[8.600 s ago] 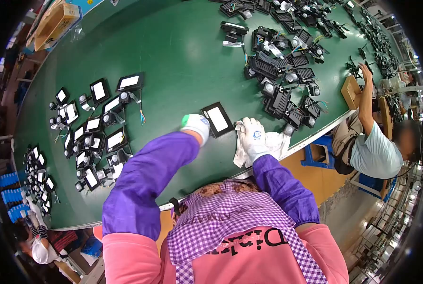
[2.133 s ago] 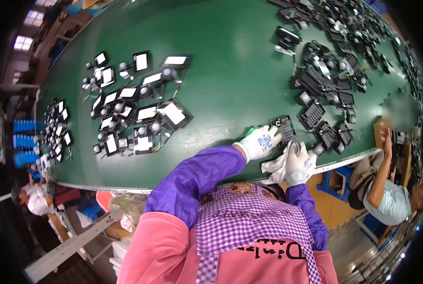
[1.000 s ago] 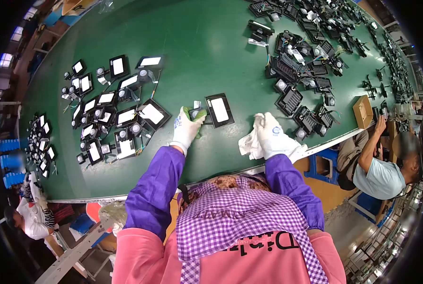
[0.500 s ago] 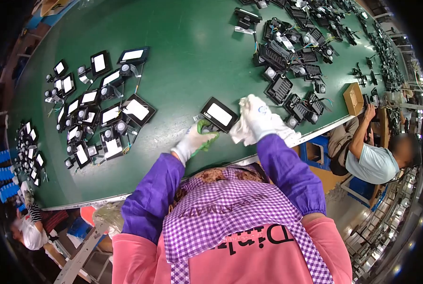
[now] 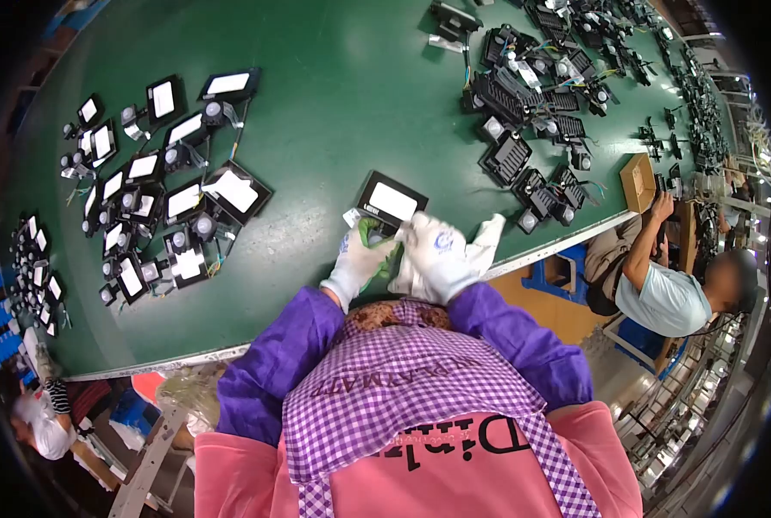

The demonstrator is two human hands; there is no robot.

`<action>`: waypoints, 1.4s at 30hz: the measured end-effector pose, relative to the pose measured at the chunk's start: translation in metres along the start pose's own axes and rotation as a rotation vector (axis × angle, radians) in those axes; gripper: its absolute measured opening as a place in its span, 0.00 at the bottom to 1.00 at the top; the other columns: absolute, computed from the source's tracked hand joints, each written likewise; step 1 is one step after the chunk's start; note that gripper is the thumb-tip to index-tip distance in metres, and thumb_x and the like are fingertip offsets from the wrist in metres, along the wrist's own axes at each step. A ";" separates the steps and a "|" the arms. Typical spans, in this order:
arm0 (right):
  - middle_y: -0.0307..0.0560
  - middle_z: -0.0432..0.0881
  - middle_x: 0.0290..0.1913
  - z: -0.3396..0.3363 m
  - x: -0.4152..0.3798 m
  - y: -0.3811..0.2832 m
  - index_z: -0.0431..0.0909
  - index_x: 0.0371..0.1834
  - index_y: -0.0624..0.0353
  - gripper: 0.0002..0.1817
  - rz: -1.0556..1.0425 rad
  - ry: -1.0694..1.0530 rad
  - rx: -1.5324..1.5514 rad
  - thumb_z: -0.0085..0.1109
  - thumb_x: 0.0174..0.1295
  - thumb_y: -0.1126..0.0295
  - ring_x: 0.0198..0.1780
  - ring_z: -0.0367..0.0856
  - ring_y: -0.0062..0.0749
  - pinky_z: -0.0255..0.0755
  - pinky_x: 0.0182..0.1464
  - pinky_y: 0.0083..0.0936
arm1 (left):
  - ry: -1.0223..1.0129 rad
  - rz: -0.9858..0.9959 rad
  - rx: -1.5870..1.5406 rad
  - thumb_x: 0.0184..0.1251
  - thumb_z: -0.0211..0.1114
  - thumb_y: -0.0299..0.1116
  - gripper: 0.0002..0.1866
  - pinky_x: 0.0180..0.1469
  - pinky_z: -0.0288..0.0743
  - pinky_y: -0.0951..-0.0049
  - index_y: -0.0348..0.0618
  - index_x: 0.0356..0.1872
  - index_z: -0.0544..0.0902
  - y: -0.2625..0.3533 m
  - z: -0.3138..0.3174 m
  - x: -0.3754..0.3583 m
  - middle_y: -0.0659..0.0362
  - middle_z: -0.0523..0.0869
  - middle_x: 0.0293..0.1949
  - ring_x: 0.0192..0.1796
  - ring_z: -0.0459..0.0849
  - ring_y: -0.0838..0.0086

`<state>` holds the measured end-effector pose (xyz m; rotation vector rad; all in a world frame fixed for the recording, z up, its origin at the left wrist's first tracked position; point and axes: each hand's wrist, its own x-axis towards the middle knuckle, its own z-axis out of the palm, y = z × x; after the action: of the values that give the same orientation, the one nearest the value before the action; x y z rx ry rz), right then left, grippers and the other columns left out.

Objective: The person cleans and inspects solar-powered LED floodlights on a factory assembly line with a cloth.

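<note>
One black lamp (image 5: 392, 200): white panel up, in front of me near the table's near edge, hands at its near side.
Left hand (image 5: 360, 259): gloved, at the lamp's near left corner, thumb and fingers curled in with a gap between; can't tell if they clamp a part.
Right hand (image 5: 437, 250): gloved, fingers bent and closed on the cloth, just at the lamp's near right corner.
White cloth (image 5: 487, 242): bunched under my right hand, one end sticking out to the right.
Sleeves: purple (image 5: 524, 345), both arms reaching in over the near edge.
Green table (image 5: 316, 112): white trim along the near edge.
Left group (image 5: 183, 200): lamps, mostly white panel up, toward the table's left edge (messy, some overlap, wires out).
Right pile (image 5: 511, 155): lamps, many ribbed side up, running to the far right corner.
Cardboard box (image 5: 638, 183): near edge, right end, beside a co-worker (image 5: 666, 289) in light blue.
</note>
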<state>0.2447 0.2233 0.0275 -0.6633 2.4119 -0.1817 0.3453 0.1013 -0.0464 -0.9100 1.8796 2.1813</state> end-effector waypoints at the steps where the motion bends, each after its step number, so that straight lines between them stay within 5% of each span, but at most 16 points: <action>1: 0.62 0.84 0.40 0.003 0.011 0.010 0.79 0.44 0.59 0.16 0.041 0.104 0.084 0.53 0.66 0.57 0.45 0.84 0.54 0.75 0.55 0.43 | -0.025 -0.068 0.049 0.59 0.72 0.30 0.21 0.43 0.80 0.69 0.34 0.52 0.77 0.014 -0.003 -0.007 0.56 0.86 0.39 0.38 0.83 0.72; 2: 0.62 0.84 0.39 0.001 0.031 0.019 0.80 0.43 0.58 0.16 -0.005 0.179 0.068 0.53 0.66 0.57 0.44 0.84 0.55 0.75 0.54 0.44 | -0.026 -0.193 -0.079 0.58 0.73 0.30 0.21 0.48 0.78 0.68 0.34 0.50 0.78 0.023 -0.003 -0.009 0.56 0.86 0.41 0.42 0.83 0.73; 12: 0.57 0.85 0.40 -0.016 0.046 0.020 0.79 0.42 0.56 0.15 -0.002 0.143 -0.019 0.51 0.67 0.57 0.43 0.84 0.53 0.76 0.49 0.44 | 0.088 0.036 -0.139 0.53 0.74 0.24 0.34 0.53 0.78 0.70 0.35 0.62 0.69 -0.003 0.000 0.002 0.56 0.82 0.53 0.52 0.82 0.73; 16: 0.57 0.85 0.41 -0.012 0.051 0.021 0.78 0.42 0.56 0.13 0.057 0.150 -0.032 0.52 0.66 0.59 0.46 0.83 0.54 0.75 0.48 0.44 | -0.217 -0.029 -0.532 0.54 0.72 0.17 0.40 0.57 0.77 0.72 0.40 0.68 0.61 0.019 -0.014 0.003 0.59 0.78 0.55 0.56 0.79 0.74; 19: 0.58 0.85 0.41 -0.017 0.079 -0.003 0.82 0.42 0.57 0.16 -0.072 0.149 0.018 0.50 0.66 0.58 0.45 0.84 0.54 0.76 0.50 0.43 | -0.162 -0.110 -0.281 0.56 0.71 0.18 0.44 0.40 0.79 0.75 0.50 0.71 0.55 0.024 -0.014 0.004 0.60 0.79 0.52 0.47 0.80 0.77; 21: 0.57 0.85 0.40 -0.018 0.106 -0.027 0.80 0.41 0.57 0.16 -0.119 0.120 0.046 0.51 0.66 0.57 0.46 0.83 0.54 0.75 0.48 0.44 | -0.107 -0.116 -0.277 0.53 0.73 0.19 0.40 0.58 0.76 0.72 0.40 0.68 0.62 0.032 -0.013 0.000 0.58 0.78 0.56 0.56 0.78 0.74; 24: 0.58 0.85 0.39 -0.019 0.114 -0.039 0.79 0.41 0.56 0.15 -0.156 0.120 -0.023 0.50 0.67 0.56 0.45 0.83 0.55 0.75 0.47 0.45 | -0.115 -0.076 -0.151 0.52 0.73 0.20 0.43 0.58 0.75 0.71 0.40 0.70 0.60 0.017 -0.012 0.008 0.57 0.78 0.56 0.58 0.78 0.72; 27: 0.58 0.85 0.42 -0.038 0.097 -0.037 0.83 0.45 0.55 0.18 -0.113 0.041 0.010 0.47 0.67 0.57 0.46 0.84 0.54 0.76 0.51 0.42 | 0.008 0.140 -0.209 0.55 0.70 0.17 0.40 0.41 0.77 0.77 0.44 0.69 0.62 0.013 -0.002 0.007 0.60 0.80 0.51 0.47 0.80 0.78; 29: 0.56 0.86 0.42 -0.028 0.102 -0.026 0.82 0.46 0.54 0.18 -0.091 0.075 -0.002 0.46 0.67 0.57 0.47 0.84 0.54 0.76 0.52 0.41 | -0.027 0.013 -0.272 0.53 0.71 0.17 0.40 0.46 0.78 0.75 0.41 0.69 0.63 0.021 -0.005 0.002 0.59 0.80 0.52 0.49 0.80 0.76; 31: 0.56 0.85 0.44 -0.033 0.088 -0.034 0.82 0.46 0.54 0.17 -0.381 -0.027 -0.332 0.55 0.61 0.56 0.47 0.84 0.52 0.76 0.53 0.39 | -0.058 -0.068 -0.263 0.53 0.72 0.17 0.39 0.48 0.78 0.75 0.40 0.67 0.66 0.021 -0.009 0.002 0.59 0.81 0.51 0.49 0.81 0.76; 34: 0.56 0.85 0.45 -0.023 0.080 -0.054 0.81 0.45 0.56 0.24 -0.299 -0.170 -0.241 0.70 0.43 0.59 0.47 0.84 0.51 0.77 0.53 0.36 | 0.047 0.081 -0.276 0.52 0.72 0.18 0.33 0.50 0.77 0.74 0.38 0.62 0.70 0.008 -0.001 0.002 0.60 0.82 0.49 0.48 0.81 0.77; 36: 0.55 0.84 0.45 -0.012 0.092 -0.033 0.81 0.44 0.56 0.22 -0.410 -0.074 -0.217 0.68 0.45 0.59 0.47 0.84 0.51 0.78 0.52 0.35 | -0.011 0.046 -0.272 0.52 0.72 0.19 0.33 0.51 0.77 0.73 0.38 0.62 0.70 0.011 -0.006 0.006 0.59 0.81 0.50 0.49 0.80 0.76; 38: 0.54 0.85 0.44 -0.019 0.122 -0.009 0.80 0.43 0.57 0.16 -0.377 0.037 -0.105 0.52 0.61 0.58 0.46 0.84 0.53 0.78 0.50 0.37 | -0.070 -0.140 -0.246 0.52 0.72 0.19 0.36 0.55 0.77 0.72 0.38 0.64 0.68 0.027 -0.008 -0.001 0.57 0.80 0.54 0.53 0.79 0.74; 39: 0.56 0.84 0.43 -0.030 0.122 -0.020 0.80 0.44 0.58 0.18 -0.090 -0.048 0.074 0.57 0.57 0.58 0.46 0.84 0.51 0.78 0.50 0.37 | -0.036 -0.083 -0.221 0.52 0.72 0.20 0.36 0.55 0.77 0.72 0.38 0.64 0.68 0.024 -0.007 -0.002 0.57 0.79 0.54 0.53 0.79 0.74; 42: 0.54 0.85 0.38 -0.028 0.089 -0.049 0.80 0.44 0.60 0.17 -0.367 -0.135 -0.270 0.56 0.60 0.58 0.42 0.85 0.47 0.78 0.49 0.36 | 0.041 0.071 -0.064 0.51 0.73 0.21 0.37 0.53 0.78 0.71 0.38 0.64 0.67 -0.004 0.001 0.006 0.57 0.79 0.53 0.51 0.79 0.74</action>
<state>0.1873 0.1357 0.0160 -1.2022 2.1862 0.0409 0.3415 0.1016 -0.0526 -0.9200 1.8988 2.2932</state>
